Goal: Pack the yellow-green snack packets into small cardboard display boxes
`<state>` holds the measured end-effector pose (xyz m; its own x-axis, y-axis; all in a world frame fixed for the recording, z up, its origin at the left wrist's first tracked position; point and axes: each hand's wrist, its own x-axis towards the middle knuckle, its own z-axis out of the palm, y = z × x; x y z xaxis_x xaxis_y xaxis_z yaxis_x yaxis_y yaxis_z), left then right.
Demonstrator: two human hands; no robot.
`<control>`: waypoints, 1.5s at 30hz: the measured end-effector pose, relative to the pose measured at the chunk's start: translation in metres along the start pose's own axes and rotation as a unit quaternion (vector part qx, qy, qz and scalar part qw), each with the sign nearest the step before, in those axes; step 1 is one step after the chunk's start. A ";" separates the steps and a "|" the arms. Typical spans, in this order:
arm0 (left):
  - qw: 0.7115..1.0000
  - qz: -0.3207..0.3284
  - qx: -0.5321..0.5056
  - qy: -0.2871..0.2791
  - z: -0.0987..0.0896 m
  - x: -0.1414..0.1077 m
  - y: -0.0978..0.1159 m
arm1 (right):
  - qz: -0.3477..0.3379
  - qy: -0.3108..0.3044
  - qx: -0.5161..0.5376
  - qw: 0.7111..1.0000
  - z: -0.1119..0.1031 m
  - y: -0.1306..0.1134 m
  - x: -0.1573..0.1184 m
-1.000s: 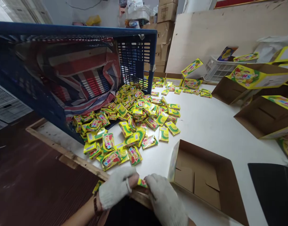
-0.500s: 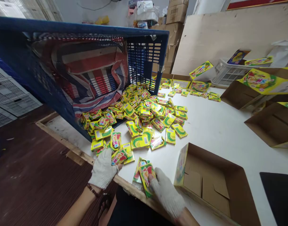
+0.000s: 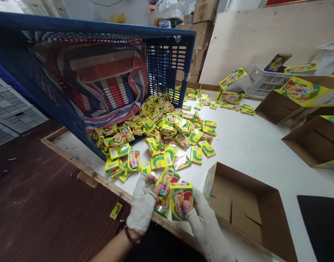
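My left hand (image 3: 142,205), in a white glove with bare fingertips, pinches the left edge of a small yellow-and-green box (image 3: 169,177) with a watermelon picture. Beside it my right hand (image 3: 203,218), gloved likewise, grips a second small box (image 3: 180,200), thumb on its front face. Below the left hand's box, another such box (image 3: 162,206) shows in part; what supports it is hidden. Just beyond the hands spreads a heap of the same small boxes (image 3: 169,129), spilling from a blue plastic crate (image 3: 187,69) tipped on its side and lined with striped cloth.
An open brown carton (image 3: 247,207) stands right of my hands on the white table (image 3: 246,145). More open cartons (image 3: 317,142) lie at the right edge. A wooden rim (image 3: 114,189) borders the table. One small box (image 3: 116,211) lies on the floor.
My left hand has moved right, from the heap's edge to a small box beside my right hand. The right hand's box now stands more upright. A box on the floor has come into view.
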<state>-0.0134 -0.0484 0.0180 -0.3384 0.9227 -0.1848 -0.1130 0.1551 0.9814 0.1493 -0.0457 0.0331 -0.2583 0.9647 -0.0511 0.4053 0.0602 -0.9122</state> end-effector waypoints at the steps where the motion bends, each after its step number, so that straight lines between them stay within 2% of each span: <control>1: 1.000 -0.009 -0.009 -0.012 0.007 -0.005 -0.004 | 0.035 0.000 0.045 0.998 0.002 0.001 -0.001; 4: 0.996 0.014 0.069 -0.054 0.014 -0.017 -0.011 | 0.092 0.020 0.087 0.992 0.000 0.004 -0.004; 6: 0.972 0.064 0.218 -0.052 0.010 -0.018 -0.011 | 0.108 0.040 0.023 0.993 -0.006 0.011 -0.007; 7: 0.943 0.089 0.317 -0.052 0.006 -0.017 -0.011 | 0.108 0.040 -0.031 0.993 -0.009 0.015 -0.010; 9: 0.852 0.126 0.505 -0.059 -0.001 -0.013 -0.012 | 0.084 0.014 -0.155 0.984 -0.014 0.028 -0.019; 10: 0.807 0.133 0.571 -0.067 -0.003 -0.010 -0.013 | 0.054 -0.003 -0.209 0.976 -0.015 0.037 -0.023; 11: 0.777 0.134 0.611 -0.073 -0.005 -0.007 -0.016 | 0.011 -0.012 -0.251 0.968 -0.015 0.046 -0.028; 12: 0.764 0.134 0.626 -0.081 -0.006 -0.003 -0.019 | -0.043 -0.016 -0.276 0.960 -0.015 0.054 -0.032; 13: 0.765 0.137 0.624 -0.087 -0.007 0.002 -0.022 | -0.101 -0.015 -0.287 0.952 -0.014 0.062 -0.035; 15: 0.784 0.161 0.592 -0.095 -0.008 0.011 -0.029 | -0.201 -0.023 -0.285 0.937 -0.014 0.070 -0.036; 16: 0.791 0.184 0.575 -0.098 -0.009 0.016 -0.031 | -0.230 -0.037 -0.281 0.931 -0.014 0.070 -0.034; 18: 0.785 0.253 0.554 -0.115 -0.011 0.022 -0.035 | -0.239 -0.075 -0.276 0.928 -0.015 0.061 -0.025; 22: 0.703 0.430 0.524 -0.215 -0.015 0.022 -0.034 | -0.199 -0.109 -0.288 0.930 -0.019 0.033 0.002; 24: 0.675 0.465 0.493 -0.293 -0.020 0.022 -0.027 | -0.191 -0.148 -0.282 0.929 -0.018 0.027 0.011; 26: 0.682 0.451 0.457 -0.350 -0.026 0.027 -0.014 | -0.175 -0.174 -0.274 0.930 -0.013 0.028 0.014; 27: 0.699 0.439 0.443 -0.350 -0.028 0.033 -0.008 | -0.171 -0.169 -0.274 0.931 -0.009 0.031 0.013; 28: 0.719 0.428 0.439 -0.328 -0.029 0.042 -0.001 | -0.170 -0.151 -0.280 0.933 -0.005 0.035 0.011; 30: 0.743 0.401 0.480 -0.237 -0.026 0.064 0.009 | -0.178 -0.101 -0.294 0.934 0.005 0.045 0.007; 32: 0.727 0.358 0.565 -0.155 -0.018 0.088 0.014 | -0.180 -0.072 -0.297 0.935 0.013 0.054 0.003; 33: 0.713 0.335 0.602 -0.132 -0.013 0.097 0.014 | -0.181 -0.060 -0.299 0.935 0.014 0.058 0.002; 34: 0.703 0.317 0.626 -0.117 -0.009 0.104 0.014 | -0.189 -0.044 -0.300 0.934 0.014 0.061 0.001; 36: 0.699 0.302 0.641 -0.098 -0.005 0.105 0.013 | -0.236 -0.003 -0.307 0.922 0.009 0.064 0.002; 38: 0.707 0.314 0.622 -0.120 -0.005 0.092 0.011 | -0.295 0.026 -0.329 0.897 0.002 0.059 0.004; 40: 0.717 0.336 0.572 -0.214 -0.008 0.070 0.009 | -0.335 0.017 -0.356 0.872 -0.005 0.049 0.007; 42: 0.723 0.324 0.517 -0.323 -0.015 0.050 0.007 | -0.336 -0.038 -0.368 0.866 -0.009 0.037 0.009; 43: 0.731 0.301 0.508 -0.342 -0.019 0.043 0.007 | -0.320 -0.070 -0.364 0.872 -0.008 0.032 0.010; 44: 0.744 0.270 0.517 -0.327 -0.024 0.040 0.007 | -0.293 -0.100 -0.356 0.882 -0.007 0.029 0.010; 45: 0.757 0.235 0.539 -0.285 -0.030 0.040 0.008 | -0.261 -0.120 -0.345 0.893 -0.005 0.027 0.011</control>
<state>-0.0554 -0.0207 0.0167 0.3884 0.9201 -0.0511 0.8271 -0.3236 0.4595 0.1618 -0.0326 0.0102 -0.7174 0.6811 0.1463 0.5975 0.7095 -0.3736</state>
